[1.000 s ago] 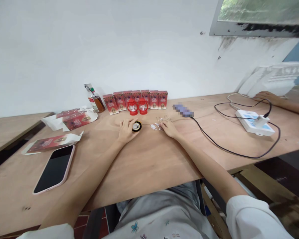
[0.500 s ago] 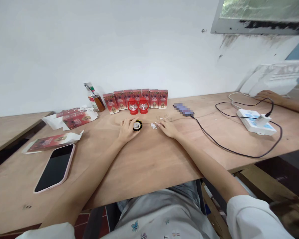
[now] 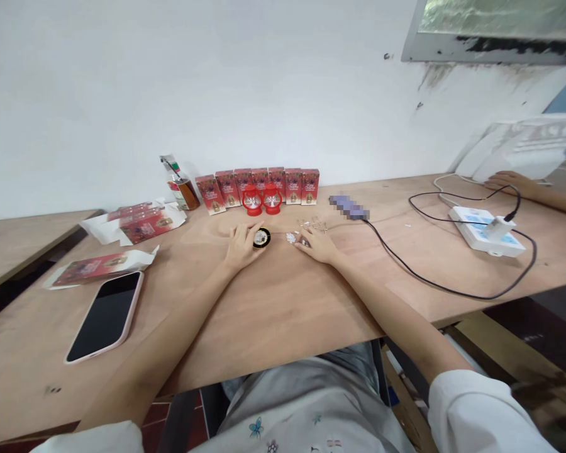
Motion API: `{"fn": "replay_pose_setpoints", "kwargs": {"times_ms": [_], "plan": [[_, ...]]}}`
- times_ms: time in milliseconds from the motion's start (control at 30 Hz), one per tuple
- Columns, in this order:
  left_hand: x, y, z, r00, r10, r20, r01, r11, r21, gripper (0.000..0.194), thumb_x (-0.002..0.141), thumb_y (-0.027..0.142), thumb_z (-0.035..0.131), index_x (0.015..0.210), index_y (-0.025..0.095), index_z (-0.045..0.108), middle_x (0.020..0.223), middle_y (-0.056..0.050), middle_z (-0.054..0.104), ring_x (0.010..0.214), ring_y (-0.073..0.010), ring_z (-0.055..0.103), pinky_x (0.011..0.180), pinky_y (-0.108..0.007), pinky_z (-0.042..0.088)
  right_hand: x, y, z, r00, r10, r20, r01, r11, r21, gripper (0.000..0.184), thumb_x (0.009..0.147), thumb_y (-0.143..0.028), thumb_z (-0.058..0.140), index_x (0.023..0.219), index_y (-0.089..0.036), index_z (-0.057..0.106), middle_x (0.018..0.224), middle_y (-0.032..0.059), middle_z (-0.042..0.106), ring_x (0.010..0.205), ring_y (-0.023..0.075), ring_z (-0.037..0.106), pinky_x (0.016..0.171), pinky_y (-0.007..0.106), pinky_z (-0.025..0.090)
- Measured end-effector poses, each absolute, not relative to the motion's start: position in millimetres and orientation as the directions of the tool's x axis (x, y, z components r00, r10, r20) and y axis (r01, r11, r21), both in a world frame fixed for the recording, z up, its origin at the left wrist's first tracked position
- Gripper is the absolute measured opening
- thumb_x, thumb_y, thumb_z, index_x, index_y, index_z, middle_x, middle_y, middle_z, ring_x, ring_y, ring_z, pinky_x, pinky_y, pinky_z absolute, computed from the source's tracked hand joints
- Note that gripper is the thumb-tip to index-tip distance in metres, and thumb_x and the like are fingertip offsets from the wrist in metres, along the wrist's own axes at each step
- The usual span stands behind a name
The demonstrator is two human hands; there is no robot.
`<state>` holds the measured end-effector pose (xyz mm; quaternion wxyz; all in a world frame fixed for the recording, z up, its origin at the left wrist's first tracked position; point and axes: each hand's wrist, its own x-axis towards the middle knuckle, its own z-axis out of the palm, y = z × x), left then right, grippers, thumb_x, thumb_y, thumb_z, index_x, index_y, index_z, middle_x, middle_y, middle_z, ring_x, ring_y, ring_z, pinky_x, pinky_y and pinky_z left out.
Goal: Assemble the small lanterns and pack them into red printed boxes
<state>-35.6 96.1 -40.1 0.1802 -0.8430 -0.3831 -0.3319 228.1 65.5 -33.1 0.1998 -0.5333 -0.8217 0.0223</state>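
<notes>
A round black disc with a pale centre (image 3: 261, 238) stands in the grip of my left hand (image 3: 241, 246), thumb and fingers closed on its left edge. Just to its right, small white pieces (image 3: 291, 237) lie loose on the table. My right hand (image 3: 319, 245) rests beside them, its thumb and fingertips drawn together low over the wood. What sits between those fingertips is too small to name. Thin wire-like bits (image 3: 317, 223) are scattered behind the right hand. Two small red lanterns (image 3: 263, 200) stand farther back.
Several red printed boxes (image 3: 239, 182) line the wall, beside a bottle of brown liquid (image 3: 183, 189). Flattened boxes (image 3: 146, 225) and a phone (image 3: 104, 318) lie left. A blurred-out device (image 3: 349, 207), black cable, and power strip (image 3: 485, 231) are right. Another person's hand (image 3: 512, 182) rests far right.
My right thumb and fingertips have shifted slightly left and down, closing together beside the white pieces. My left hand still holds the disc. The view has moved very slightly.
</notes>
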Motion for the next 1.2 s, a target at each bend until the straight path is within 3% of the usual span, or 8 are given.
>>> {"fn": "replay_pose_setpoints", "kwargs": {"times_ms": [167,433,600,867,1200], "plan": [[-35,95,-39,0.477,0.544,0.691,0.774,-0.632,-0.037,0.057,0.078,0.034,0.058,0.131,0.015,0.048,0.113,-0.017,0.057,0.105,-0.0307,0.053,0.087,-0.04,0.033,227,65,-34,-0.361,0.881,0.306,0.87,0.436,-0.229,0.02,0.092,-0.034,0.045,0.098,-0.02,0.059,0.114,0.0104,0.06,0.101,0.0242,0.06,0.082,0.034,0.045],[-35,96,-39,0.48,0.538,0.693,0.766,-0.642,-0.033,0.057,0.078,0.033,0.059,0.131,0.015,0.049,0.114,-0.017,0.057,0.105,-0.0305,0.052,0.088,-0.04,0.034,228,69,-37,-0.394,0.868,0.302,0.841,0.473,-0.262,0.025,0.091,-0.038,0.049,0.106,-0.019,0.057,0.127,0.0122,0.055,0.104,0.0237,0.06,0.087,0.035,0.045],[-35,96,-40,0.484,0.521,0.704,0.762,-0.646,-0.046,0.056,0.078,0.032,0.058,0.13,0.015,0.049,0.113,-0.017,0.058,0.104,-0.0303,0.053,0.087,-0.041,0.034,229,69,-37,-0.407,0.869,0.281,0.838,0.478,-0.262,0.024,0.092,-0.037,0.049,0.106,-0.021,0.059,0.118,0.0109,0.059,0.104,0.0231,0.059,0.088,0.035,0.043],[-35,97,-40,0.492,0.519,0.699,0.758,-0.651,-0.05,0.055,0.078,0.032,0.059,0.13,0.015,0.049,0.115,-0.018,0.057,0.106,-0.0309,0.053,0.086,-0.04,0.033,230,74,-43,-0.448,0.785,0.429,0.753,0.59,-0.291,0.018,0.09,-0.032,0.053,0.097,-0.017,0.061,0.107,0.0105,0.059,0.102,0.0221,0.054,0.094,0.036,0.04],[-36,97,-40,0.517,0.474,0.713,0.748,-0.654,-0.108,0.056,0.08,0.034,0.058,0.13,0.013,0.048,0.113,-0.018,0.058,0.103,-0.0303,0.053,0.084,-0.039,0.033,230,82,-51,-0.497,0.74,0.453,0.665,0.66,-0.35,0.01,0.088,-0.022,0.053,0.091,-0.016,0.061,0.092,0.0082,0.06,0.086,0.0192,0.058,0.082,0.033,0.045]]}}
